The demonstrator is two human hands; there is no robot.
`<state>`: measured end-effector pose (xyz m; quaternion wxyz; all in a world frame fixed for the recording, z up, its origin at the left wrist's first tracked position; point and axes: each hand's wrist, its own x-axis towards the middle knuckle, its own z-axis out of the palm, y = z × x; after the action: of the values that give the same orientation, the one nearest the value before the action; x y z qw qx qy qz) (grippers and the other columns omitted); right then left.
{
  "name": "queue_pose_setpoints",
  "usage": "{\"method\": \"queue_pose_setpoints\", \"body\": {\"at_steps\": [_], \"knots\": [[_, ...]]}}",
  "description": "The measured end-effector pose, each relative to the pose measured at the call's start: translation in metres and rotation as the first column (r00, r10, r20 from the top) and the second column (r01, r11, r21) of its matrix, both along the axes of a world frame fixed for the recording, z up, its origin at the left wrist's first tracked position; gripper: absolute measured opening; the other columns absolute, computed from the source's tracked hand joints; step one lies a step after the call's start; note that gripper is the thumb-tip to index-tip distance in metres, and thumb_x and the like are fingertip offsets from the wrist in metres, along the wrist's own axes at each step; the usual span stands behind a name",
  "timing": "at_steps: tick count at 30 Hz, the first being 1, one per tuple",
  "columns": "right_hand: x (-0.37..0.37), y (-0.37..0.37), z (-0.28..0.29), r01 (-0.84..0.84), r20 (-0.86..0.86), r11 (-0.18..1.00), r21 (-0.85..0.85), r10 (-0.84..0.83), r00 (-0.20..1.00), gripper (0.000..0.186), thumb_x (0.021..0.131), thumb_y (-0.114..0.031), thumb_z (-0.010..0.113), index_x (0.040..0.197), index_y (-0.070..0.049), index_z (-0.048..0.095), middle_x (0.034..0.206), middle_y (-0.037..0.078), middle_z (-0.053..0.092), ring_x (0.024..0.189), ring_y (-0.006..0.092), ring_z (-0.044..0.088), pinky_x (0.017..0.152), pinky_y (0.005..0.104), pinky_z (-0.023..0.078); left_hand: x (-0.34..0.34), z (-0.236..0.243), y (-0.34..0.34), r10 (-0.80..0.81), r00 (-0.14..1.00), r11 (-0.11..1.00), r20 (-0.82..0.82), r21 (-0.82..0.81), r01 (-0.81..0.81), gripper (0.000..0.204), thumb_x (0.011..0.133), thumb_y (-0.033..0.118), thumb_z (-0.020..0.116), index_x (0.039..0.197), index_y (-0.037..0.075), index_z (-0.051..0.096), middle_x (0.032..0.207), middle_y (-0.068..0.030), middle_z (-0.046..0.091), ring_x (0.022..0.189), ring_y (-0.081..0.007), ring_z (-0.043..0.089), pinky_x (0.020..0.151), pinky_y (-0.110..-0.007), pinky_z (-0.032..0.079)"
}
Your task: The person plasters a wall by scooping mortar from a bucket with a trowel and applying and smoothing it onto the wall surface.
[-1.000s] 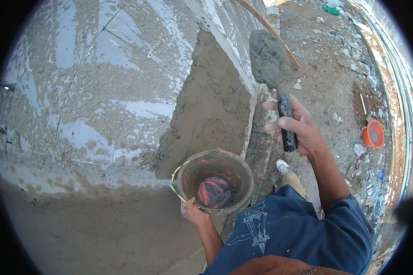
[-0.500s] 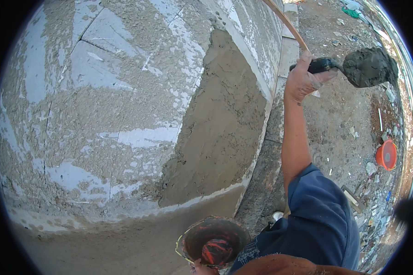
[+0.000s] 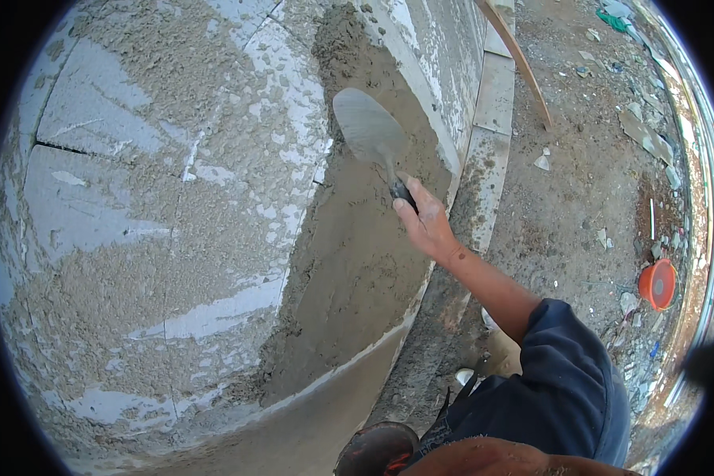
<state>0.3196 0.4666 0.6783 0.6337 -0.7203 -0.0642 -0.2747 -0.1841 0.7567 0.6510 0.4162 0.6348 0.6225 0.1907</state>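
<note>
My right hand (image 3: 427,220) is closed around the dark handle of a trowel (image 3: 366,125). Its rounded metal blade points up and to the left, over the upper part of a wet mortar patch (image 3: 345,274) on the wall. The blade's visible face looks mostly bare; whether it touches the mortar I cannot tell. Rough, fresh mortar (image 3: 347,51) lies above the blade at the top of the patch. A dark bucket (image 3: 377,451) with reddish marks shows partly at the lower edge. My left hand is out of view.
Rough grey mortar with pale bare spots covers the wall (image 3: 147,262) at left. A wooden strip (image 3: 520,59) slants down beyond the pale slabs (image 3: 493,95) at the wall's foot. On the littered ground at right stands an orange bucket (image 3: 657,284).
My right hand has swung left from over the ground to the wall. The mortar lump has left the trowel, and rough mortar now shows at the patch's top. The left hand has left view.
</note>
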Motion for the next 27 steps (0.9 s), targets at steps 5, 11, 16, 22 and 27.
{"method": "queue_pose_setpoints", "body": {"at_steps": [5, 11, 16, 22, 27], "knots": [[0.101, -0.024, 0.044, 0.015, -0.181, 0.998, 0.065, -0.003, 0.984, 0.038, 0.105, -0.035, 0.053, 0.125, -0.003, 0.055, 0.091, 0.027, 0.066, 0.089, 0.0485, 0.066, 0.079, 0.0506, 0.051, 0.008, -0.030, 0.002, -0.021, 0.999, 0.997, -0.028, -0.076, 0.018, 0.022, 0.073, 0.005, 0.061, 0.093, -0.003, 0.068, 0.086, -0.0112, 0.069, 0.074, -0.0227, 0.068, 0.067, -0.035, 0.056], [0.162, -0.039, 0.055, 0.099, -0.102, 0.995, -0.002, -0.099, 0.990, 0.038, 0.104, -0.040, 0.055, 0.112, -0.003, 0.056, 0.084, 0.022, 0.066, 0.077, 0.0422, 0.068, 0.070, 0.0476, 0.052, -0.007, -0.053, 0.011, -0.020, 0.998, 0.990, -0.056, -0.140, 0.012, 0.022, 0.074, 0.006, 0.062, 0.093, -0.003, 0.068, 0.086, -0.0114, 0.069, 0.074, -0.0230, 0.068, 0.067, -0.035, 0.056], [0.154, -0.046, 0.057, -0.037, -0.241, 0.973, 0.228, 0.093, 0.966, 0.038, 0.105, -0.041, 0.056, 0.106, -0.004, 0.057, 0.065, 0.007, 0.058, 0.050, 0.0158, 0.057, 0.051, 0.0348, 0.049, -0.040, -0.061, 0.023, -0.002, 0.998, 0.980, -0.061, -0.198, -0.010, 0.021, 0.075, 0.007, 0.062, 0.093, -0.002, 0.069, 0.085, -0.0116, 0.069, 0.074, -0.0233, 0.068, 0.067, -0.035, 0.056], [0.118, -0.009, 0.097, -0.017, -0.304, 0.882, 0.471, 0.180, 0.935, 0.040, 0.107, -0.043, 0.050, 0.108, -0.004, 0.053, 0.066, 0.007, 0.058, 0.049, 0.0157, 0.056, 0.049, 0.0331, 0.047, -0.099, -0.063, 0.041, -0.007, 0.997, 0.963, -0.071, -0.269, -0.013, 0.021, 0.076, 0.008, 0.062, 0.093, -0.002, 0.069, 0.085, -0.0118, 0.069, 0.074, -0.0237, 0.068, 0.067, -0.035, 0.056], [0.089, 0.018, 0.097, -0.126, -0.128, 0.442, 0.888, 0.501, 0.856, 0.038, 0.105, -0.044, 0.054, 0.107, -0.006, 0.055, 0.068, 0.008, 0.060, 0.053, 0.0159, 0.060, 0.050, 0.0357, 0.049, -0.136, -0.061, 0.057, 0.009, 0.995, 0.956, -0.102, -0.291, -0.038, 0.020, 0.077, 0.009, 0.062, 0.093, -0.001, 0.069, 0.085, -0.0119, 0.069, 0.074, -0.0240, 0.068, 0.067, -0.036, 0.056]]}}
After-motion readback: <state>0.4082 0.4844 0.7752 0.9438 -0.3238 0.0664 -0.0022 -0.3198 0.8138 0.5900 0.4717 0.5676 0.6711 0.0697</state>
